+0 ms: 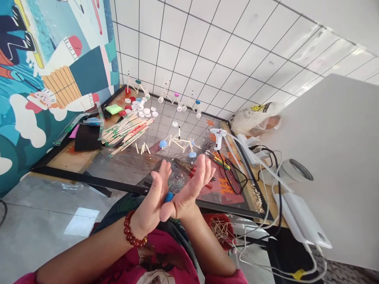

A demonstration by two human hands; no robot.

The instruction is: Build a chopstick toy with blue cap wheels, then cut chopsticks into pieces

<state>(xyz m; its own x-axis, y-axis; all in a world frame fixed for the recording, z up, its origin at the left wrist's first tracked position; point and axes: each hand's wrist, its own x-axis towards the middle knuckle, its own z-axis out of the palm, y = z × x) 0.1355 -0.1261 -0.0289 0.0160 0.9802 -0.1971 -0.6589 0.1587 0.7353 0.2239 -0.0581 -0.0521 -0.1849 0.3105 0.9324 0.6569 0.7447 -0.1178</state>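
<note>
Sandwiching a blue lump, the left hand and right hand, fingers straight, partly hide its shape.

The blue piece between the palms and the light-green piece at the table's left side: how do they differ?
The blue piece is between the left hand and right hand; the light-green piece lies away from them, at the table's left side. What shows of the blue piece looks small and rounded; the light-green piece looks larger and flatter.
</note>
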